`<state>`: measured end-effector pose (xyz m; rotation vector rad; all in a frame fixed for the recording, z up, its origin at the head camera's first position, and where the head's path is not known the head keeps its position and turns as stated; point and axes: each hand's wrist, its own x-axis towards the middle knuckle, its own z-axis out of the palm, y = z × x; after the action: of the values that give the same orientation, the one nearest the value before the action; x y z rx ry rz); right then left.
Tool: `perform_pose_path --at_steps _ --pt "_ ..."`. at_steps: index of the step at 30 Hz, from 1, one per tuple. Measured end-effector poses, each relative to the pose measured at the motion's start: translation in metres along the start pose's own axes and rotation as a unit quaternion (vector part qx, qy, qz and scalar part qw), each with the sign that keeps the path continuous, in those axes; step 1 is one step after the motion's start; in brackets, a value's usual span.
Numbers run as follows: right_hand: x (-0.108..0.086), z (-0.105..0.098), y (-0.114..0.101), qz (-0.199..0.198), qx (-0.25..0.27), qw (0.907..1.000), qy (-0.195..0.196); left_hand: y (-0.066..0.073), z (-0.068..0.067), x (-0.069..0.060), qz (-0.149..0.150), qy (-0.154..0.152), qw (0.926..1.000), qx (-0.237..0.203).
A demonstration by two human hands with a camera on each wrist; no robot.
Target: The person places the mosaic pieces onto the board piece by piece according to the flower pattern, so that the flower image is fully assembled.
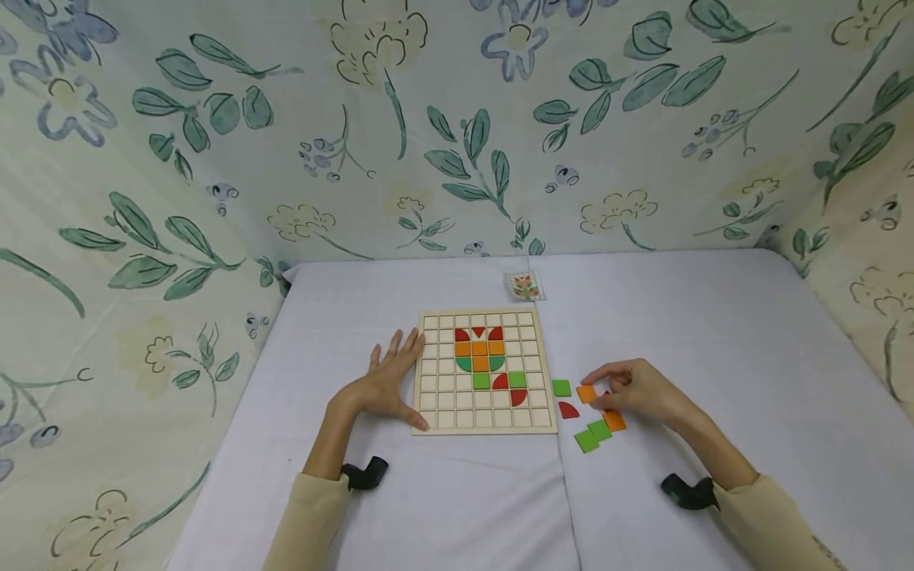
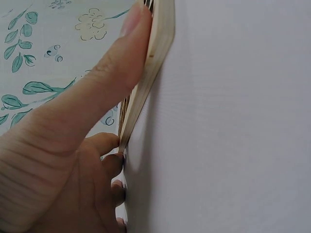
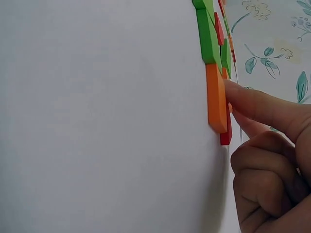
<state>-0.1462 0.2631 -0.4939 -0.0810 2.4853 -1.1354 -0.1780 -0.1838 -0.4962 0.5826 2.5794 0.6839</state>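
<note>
A pale wooden grid board [image 1: 443, 412] lies on the table, with red, orange and green tiles set in some of its squares. My left hand [image 1: 385, 383] spreads along the board's left edge, fingers fairly straight, the thumb near the front corner; the left wrist view shows the thumb [image 2: 112, 73] against the wooden rim. Right of the board, my right hand [image 1: 639, 390] pinches an orange square tile [image 1: 586, 394] between thumb and index finger. Its other fingers are curled. Another orange tile [image 1: 615, 420] lies below this hand, and a red piece is partly hidden beneath it.
Loose beside the board are a green square [image 1: 562, 388], a red quarter-round [image 1: 568, 410] and two touching green squares [image 1: 587, 441]. A small pattern card [image 1: 524, 285] lies behind the board. White cloth [image 1: 343, 317] covers the table; floral fabric [image 1: 400, 182] hangs behind.
</note>
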Motion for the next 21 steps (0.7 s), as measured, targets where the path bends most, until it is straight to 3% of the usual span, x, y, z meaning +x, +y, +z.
perform_pose_path --at_steps 7,21 --pt "0.0018 -0.0004 -0.0013 0.018 0.0 0.9998 0.002 -0.0001 0.0002 0.0002 0.001 0.002 1.0 0.0" --pt "0.0054 0.0043 -0.0003 0.013 0.001 0.9998 0.014 -0.0005 0.0003 0.0007 -0.003 0.0 1.0 0.005"
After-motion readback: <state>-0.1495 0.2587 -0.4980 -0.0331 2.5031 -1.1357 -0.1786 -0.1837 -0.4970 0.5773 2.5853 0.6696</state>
